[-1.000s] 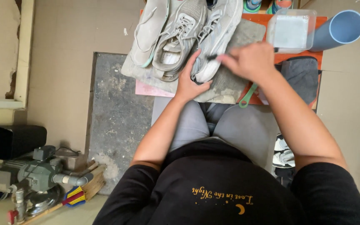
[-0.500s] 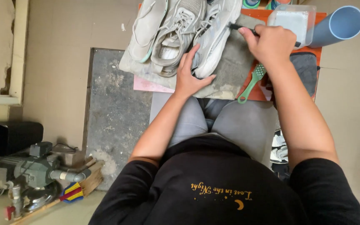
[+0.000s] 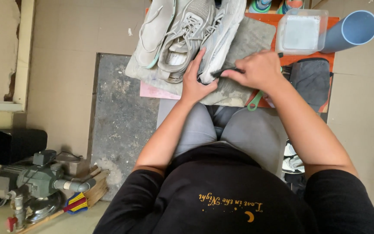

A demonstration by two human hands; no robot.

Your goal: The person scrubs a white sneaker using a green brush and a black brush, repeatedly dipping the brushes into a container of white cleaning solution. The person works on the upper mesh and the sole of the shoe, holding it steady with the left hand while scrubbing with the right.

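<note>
A: Position of grey shoe (image 3: pixel 219 37)?
B: On the grey cloth (image 3: pixel 247 39), rightmost of three. Left hand (image 3: pixel 194 82) spread flat against its heel.
A: Right hand (image 3: pixel 256 69)?
B: Fist closed around a dark brush (image 3: pixel 224 73), bristles at the heel.

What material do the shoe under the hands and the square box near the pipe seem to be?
Shoe: likely woven mesh fabric, matte, light grey; fine weave texture shows. Box: probably clear plastic, slightly glossy; its pale contents show through.
</note>
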